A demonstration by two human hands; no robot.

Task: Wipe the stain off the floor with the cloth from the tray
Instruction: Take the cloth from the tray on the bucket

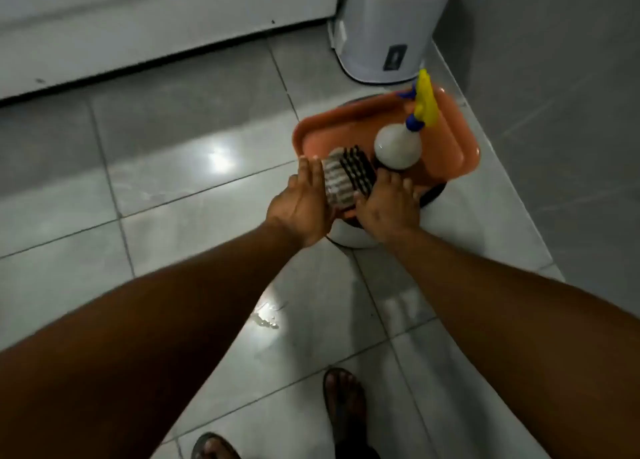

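Cloth, folded and striped, sits at the tray's near edge, so I judge the task barely begun. My left hand is flat and open against its left side; my right hand is spread at its right side, and I cannot tell whether either has gripped it. The stain lies untouched on the floor between tray and feet. A spray bottle stands just beside the cloth, easy to knock; a white bin stands beyond the far edge.
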